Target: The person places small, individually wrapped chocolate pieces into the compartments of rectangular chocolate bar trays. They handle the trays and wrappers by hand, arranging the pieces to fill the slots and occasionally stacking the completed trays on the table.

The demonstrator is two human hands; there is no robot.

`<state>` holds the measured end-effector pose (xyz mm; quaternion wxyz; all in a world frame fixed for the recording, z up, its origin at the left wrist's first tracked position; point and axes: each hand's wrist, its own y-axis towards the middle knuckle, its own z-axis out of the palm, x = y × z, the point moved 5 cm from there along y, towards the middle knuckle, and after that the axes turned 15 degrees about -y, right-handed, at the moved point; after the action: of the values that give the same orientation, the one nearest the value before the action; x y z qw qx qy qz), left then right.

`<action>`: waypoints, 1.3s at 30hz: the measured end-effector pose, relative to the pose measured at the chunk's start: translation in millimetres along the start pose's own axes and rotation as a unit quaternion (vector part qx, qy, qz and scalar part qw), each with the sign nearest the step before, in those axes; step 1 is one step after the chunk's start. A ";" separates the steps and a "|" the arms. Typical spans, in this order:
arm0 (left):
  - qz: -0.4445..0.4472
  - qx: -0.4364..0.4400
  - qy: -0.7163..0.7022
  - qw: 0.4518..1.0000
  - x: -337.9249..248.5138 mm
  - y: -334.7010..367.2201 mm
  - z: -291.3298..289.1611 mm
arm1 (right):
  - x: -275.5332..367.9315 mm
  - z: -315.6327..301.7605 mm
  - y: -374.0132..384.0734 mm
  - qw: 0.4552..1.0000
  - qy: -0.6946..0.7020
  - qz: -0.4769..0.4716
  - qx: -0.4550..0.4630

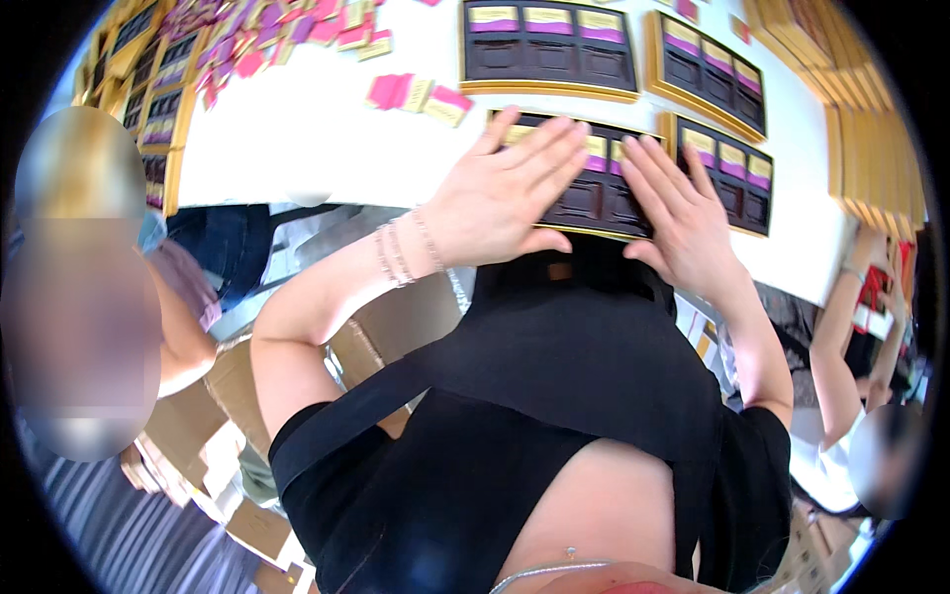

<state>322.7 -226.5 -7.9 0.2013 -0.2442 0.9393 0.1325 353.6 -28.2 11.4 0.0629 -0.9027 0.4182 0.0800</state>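
A dark tray in a gold-edged box (584,203) lies on the white table right in front of me, with a row of small yellow-and-purple packets along its far side. My left hand (500,198) is laid flat over its left part, fingers stretched toward the packets. Over its right end is my right hand (690,228), also flat with the fingers extended. Both hands appear to touch the packets, and they cover some of them. The near row of tray hollows shows bare dark plastic between my hands. Neither hand grips anything.
Similar part-filled boxes lie beyond (549,61), at far right (714,74) and at right (742,193). Loose packets (445,105) and a pink-purple heap (297,30) lie left. Gold boxes (876,163) are stacked right, filled ones (163,119) left. Co-workers' arms (836,356) show at both sides.
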 end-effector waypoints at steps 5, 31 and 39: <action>-0.005 -0.114 -0.123 0.986 13.0 -17.2 -26.3 | -12.5 -22.9 14.0 0.998 0.022 -0.054 -0.029; -0.168 -0.189 0.034 0.967 123.3 -91.6 -78.5 | 72.2 1.4 228.8 0.960 -0.040 -0.247 -0.123; -0.013 -0.303 -0.028 0.953 93.1 -5.0 -79.5 | -28.6 -32.8 163.0 0.972 0.028 -0.031 -0.230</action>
<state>225.9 -296.1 20.4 0.1461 -0.3016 0.8460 0.4148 213.7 -117.6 41.5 -0.1559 -0.9073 0.3617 0.1472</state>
